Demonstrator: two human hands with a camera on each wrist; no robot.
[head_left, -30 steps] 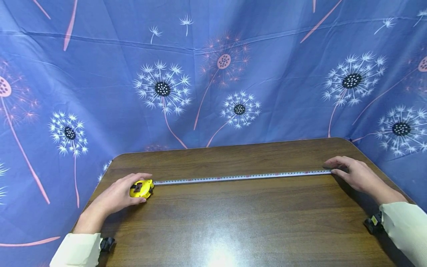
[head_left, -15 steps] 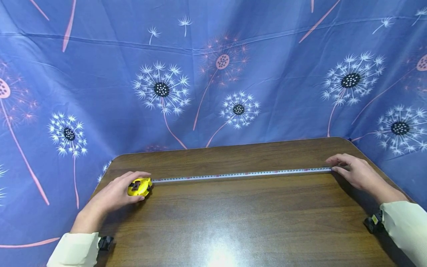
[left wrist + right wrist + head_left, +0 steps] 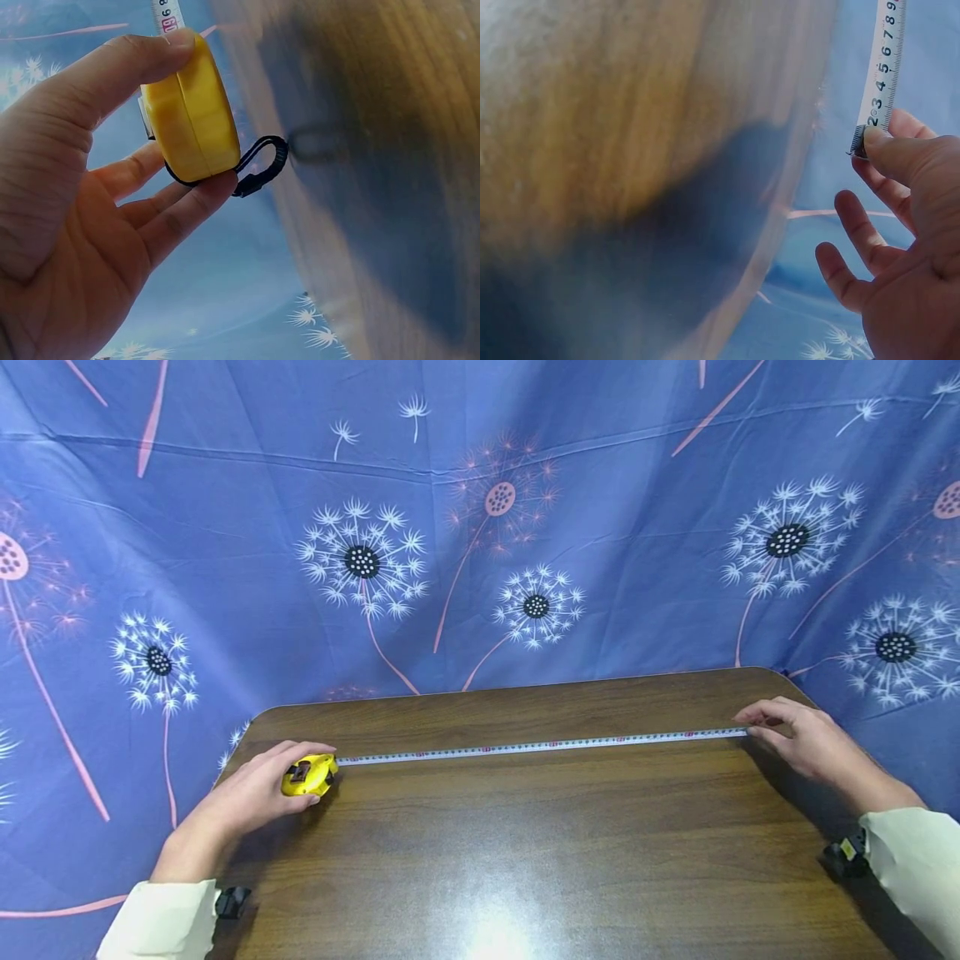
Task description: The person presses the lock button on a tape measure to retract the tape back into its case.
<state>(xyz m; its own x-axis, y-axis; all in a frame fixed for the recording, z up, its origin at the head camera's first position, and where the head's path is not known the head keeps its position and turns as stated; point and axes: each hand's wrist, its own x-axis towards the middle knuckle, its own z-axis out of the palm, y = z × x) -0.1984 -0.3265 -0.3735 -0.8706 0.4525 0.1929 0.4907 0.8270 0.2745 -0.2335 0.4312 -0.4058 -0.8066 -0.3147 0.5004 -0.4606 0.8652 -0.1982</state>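
My left hand (image 3: 251, 787) grips the yellow case of a tape measure (image 3: 310, 775) at the left of the table, thumb on one side and fingers on the other. A black wrist loop (image 3: 271, 161) hangs from the case in the left wrist view. The white blade (image 3: 517, 747) runs out straight across to the right. Its metal end hook (image 3: 859, 141) is pinched between thumb and index finger of my right hand (image 3: 813, 745); the other fingers are spread. The mark 60 shows at the case mouth.
A brown wooden table (image 3: 525, 835) lies under the tape, its rounded far corners against a blue curtain (image 3: 637, 527) printed with dandelions. Black wrist cameras sit at both sleeves. Shadows of the hands fall on the tabletop.
Both hands have moved slightly toward the far edge with the tape, the case also a little left. The grips look the same.
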